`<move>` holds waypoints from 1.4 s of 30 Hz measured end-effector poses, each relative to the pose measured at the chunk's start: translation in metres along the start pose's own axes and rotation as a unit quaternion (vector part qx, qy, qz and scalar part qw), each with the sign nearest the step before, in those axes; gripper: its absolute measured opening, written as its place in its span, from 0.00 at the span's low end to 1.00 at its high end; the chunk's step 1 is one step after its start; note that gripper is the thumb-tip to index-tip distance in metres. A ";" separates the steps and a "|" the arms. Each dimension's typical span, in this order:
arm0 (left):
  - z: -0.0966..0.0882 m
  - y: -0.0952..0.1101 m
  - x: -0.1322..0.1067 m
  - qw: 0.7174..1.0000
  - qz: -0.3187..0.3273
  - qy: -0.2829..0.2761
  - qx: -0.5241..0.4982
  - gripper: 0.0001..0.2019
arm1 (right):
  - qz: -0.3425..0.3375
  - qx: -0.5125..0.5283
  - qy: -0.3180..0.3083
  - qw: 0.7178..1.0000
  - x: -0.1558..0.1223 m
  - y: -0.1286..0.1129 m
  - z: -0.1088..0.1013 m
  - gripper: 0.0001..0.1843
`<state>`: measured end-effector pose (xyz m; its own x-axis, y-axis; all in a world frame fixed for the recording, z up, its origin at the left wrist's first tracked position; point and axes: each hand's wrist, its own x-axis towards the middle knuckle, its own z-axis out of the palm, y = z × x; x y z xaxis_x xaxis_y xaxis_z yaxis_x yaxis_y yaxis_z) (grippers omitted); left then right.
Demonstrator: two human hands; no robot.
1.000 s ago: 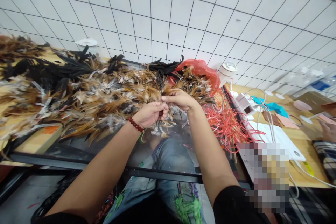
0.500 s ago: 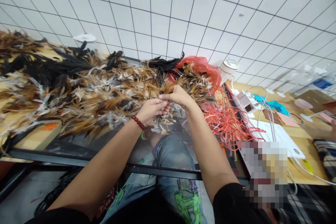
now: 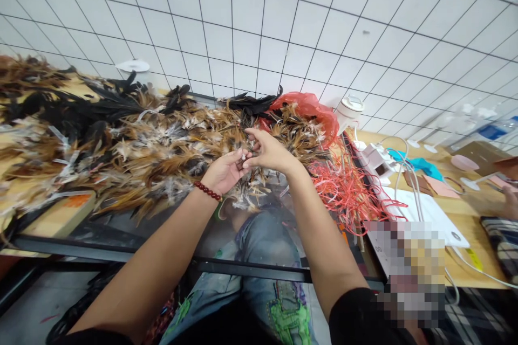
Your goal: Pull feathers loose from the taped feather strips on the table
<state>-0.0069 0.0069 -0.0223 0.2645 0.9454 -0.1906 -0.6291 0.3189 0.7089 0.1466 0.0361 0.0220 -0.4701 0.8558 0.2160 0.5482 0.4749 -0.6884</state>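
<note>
My left hand (image 3: 227,173), with a dark red bead bracelet (image 3: 208,191) at its wrist, is closed in a pinch. A tiny pale bit shows at its fingertips, too small to name. Close against it, my right hand (image 3: 270,152) has thumb and index finger spread apart, its thumb by the left fingertips. I see nothing held in the right hand. Behind and below both hands lies a wide heap of brown and white feathers (image 3: 162,145). Pale feather ends (image 3: 246,197) stick out just under the hands.
Black feathers (image 3: 76,105) lie at the left. On the right are a red plastic bag (image 3: 309,108), tangled red strands (image 3: 343,188), a white lidded container (image 3: 350,110) and a white flat device (image 3: 431,215) with cables. A co-worker's hand (image 3: 510,199) shows at the right edge.
My right thumb and index finger have parted from a pinch. My left hand has shifted slightly left, its fingers still closed. The view has tilted a little.
</note>
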 end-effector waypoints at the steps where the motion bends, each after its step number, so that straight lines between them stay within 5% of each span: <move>1: 0.000 0.000 0.000 1.000 -0.006 0.002 -0.007 0.04 | -0.007 -0.032 0.006 0.999 0.000 0.000 0.002 0.51; 11: 0.004 -0.003 0.000 0.998 0.055 0.027 0.013 0.04 | 0.013 -0.109 0.075 0.991 0.002 -0.001 0.009 0.45; 17: 0.001 0.000 0.002 0.990 0.122 0.067 0.014 0.09 | 0.051 -0.090 0.020 0.994 0.003 0.003 -0.006 0.16; 20: -0.001 0.000 0.003 0.991 0.114 0.069 0.016 0.08 | 0.043 -0.083 0.011 0.996 0.001 0.000 -0.009 0.10; 24: -0.001 0.001 0.003 0.993 0.100 0.070 0.005 0.07 | 0.057 -0.141 -0.084 0.985 -0.001 -0.003 -0.005 0.07; 27: -0.002 0.003 0.004 0.991 0.111 0.078 -0.006 0.08 | 0.067 -0.211 -0.130 0.967 -0.001 -0.001 0.003 0.16; 34: -0.006 0.005 0.006 0.987 0.136 0.080 -0.011 0.10 | 0.016 -0.166 -0.282 0.945 0.002 -0.015 0.026 0.13; 38: -0.005 0.005 0.005 0.988 0.131 0.076 -0.015 0.09 | 0.034 -0.219 -0.301 0.927 -0.002 -0.026 0.031 0.08; 42: -0.003 0.004 0.004 0.988 0.130 0.084 0.000 0.08 | 0.009 -0.199 -0.262 0.944 -0.003 -0.019 0.017 0.10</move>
<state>-0.0104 0.0125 -0.0220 -0.0302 0.9933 -0.1116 -0.6592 0.0641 0.7492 0.1260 0.0208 0.0221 -0.6789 0.6945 -0.2383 0.7270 0.5902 -0.3509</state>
